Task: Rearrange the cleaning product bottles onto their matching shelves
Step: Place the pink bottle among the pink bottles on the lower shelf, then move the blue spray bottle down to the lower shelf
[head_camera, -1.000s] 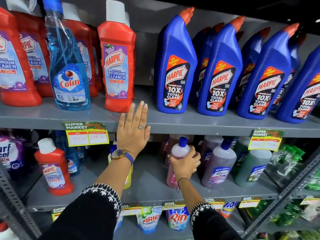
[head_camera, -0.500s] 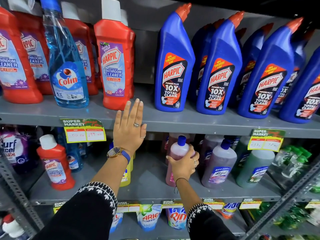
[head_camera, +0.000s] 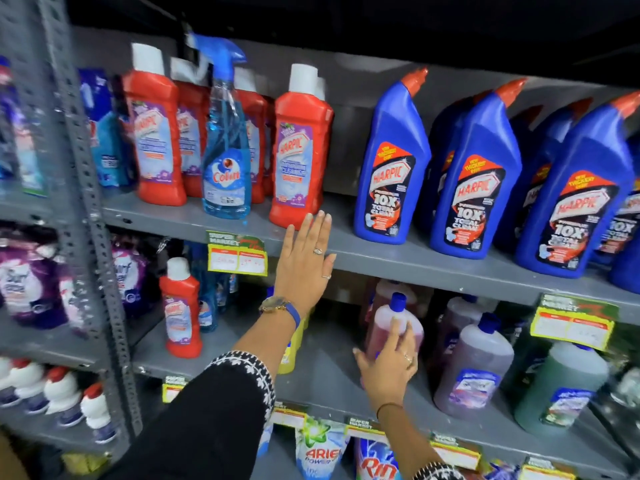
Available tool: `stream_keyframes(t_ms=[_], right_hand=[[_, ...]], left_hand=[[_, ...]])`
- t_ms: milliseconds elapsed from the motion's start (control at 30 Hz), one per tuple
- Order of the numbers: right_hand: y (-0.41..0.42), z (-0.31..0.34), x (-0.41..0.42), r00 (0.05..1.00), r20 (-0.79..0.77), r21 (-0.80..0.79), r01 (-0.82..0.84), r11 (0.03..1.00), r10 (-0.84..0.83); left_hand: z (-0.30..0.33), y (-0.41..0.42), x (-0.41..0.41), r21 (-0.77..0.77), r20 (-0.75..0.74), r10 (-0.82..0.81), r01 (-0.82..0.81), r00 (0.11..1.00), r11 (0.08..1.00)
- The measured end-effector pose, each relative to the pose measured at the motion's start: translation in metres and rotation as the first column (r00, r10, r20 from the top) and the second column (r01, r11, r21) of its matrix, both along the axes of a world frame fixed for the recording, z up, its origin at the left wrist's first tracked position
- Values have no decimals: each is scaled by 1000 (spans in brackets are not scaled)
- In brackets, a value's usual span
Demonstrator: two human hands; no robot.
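a: where did the pink bottle (head_camera: 393,327) stand relative to your hands?

b: upright on the middle shelf (head_camera: 332,379), long axis vertical, just beyond my right hand (head_camera: 388,370), the nearer one; its loosely spread fingers touched the bottle without closing on it.

a: and the left hand (head_camera: 304,265)?

b: flat, fingers together, against the upper shelf's edge. the bottle looked translucent pink, blue-capped.
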State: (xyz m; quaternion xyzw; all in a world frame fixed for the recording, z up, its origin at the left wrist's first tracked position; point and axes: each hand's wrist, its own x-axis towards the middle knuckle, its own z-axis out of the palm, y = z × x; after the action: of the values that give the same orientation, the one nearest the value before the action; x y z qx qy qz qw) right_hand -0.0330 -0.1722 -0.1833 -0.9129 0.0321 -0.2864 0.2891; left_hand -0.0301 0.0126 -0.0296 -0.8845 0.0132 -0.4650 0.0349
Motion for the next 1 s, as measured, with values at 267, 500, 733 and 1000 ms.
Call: stream_keyframes(t_ms=[267,500,733,1000], right_hand=[[117,-10,-39,886,37,-218,-444,869,462],[254,26,-71,731,151,-213,-634,744,666],[362,89,-75,615,341,-105,-726,679,711],[419,200,-20,708,579,151,-579,801,403]], left_hand=[[10,79,-36,-13,63,69,-68,996,998],[33,218,-60,-69,120,163,-156,979,985],[45,318,-51,-33,179,125,-121,976,992],[32,364,-14,-65,176,-24,36,984,997]])
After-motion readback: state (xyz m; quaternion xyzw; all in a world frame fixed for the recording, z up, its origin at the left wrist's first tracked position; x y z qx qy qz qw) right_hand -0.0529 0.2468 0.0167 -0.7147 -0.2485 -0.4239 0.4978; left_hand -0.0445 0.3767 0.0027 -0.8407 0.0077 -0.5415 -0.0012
